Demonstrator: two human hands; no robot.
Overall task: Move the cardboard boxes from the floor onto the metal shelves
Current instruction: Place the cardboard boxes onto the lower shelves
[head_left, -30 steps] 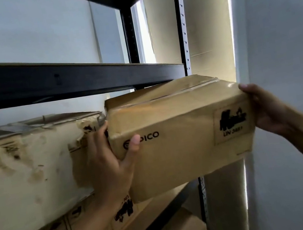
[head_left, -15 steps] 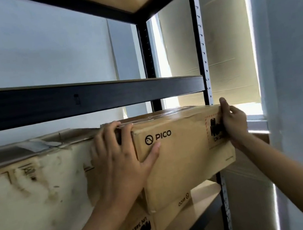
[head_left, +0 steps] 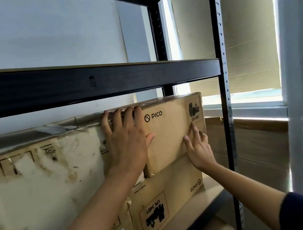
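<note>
A brown PICO cardboard box [head_left: 171,131] sits on the metal shelf, stacked on a second PICO box [head_left: 166,198] that lies upside down. My left hand [head_left: 126,139] lies flat with straight fingers on the upper box's front left part, fingertips at its top edge. My right hand [head_left: 198,147] touches the box's front lower right with extended fingertips. Neither hand grips the box.
A large, worn, pale box [head_left: 37,178] fills the shelf to the left, touching the PICO boxes. The black shelf beam [head_left: 91,82] runs just above. A black upright post [head_left: 226,102] stands at the right, with a window and covered boxes [head_left: 252,148] beyond.
The PICO box has gone from being carried in the air to resting deep on the lower box. My right hand left its right side and now touches the front; my left hand flattened.
</note>
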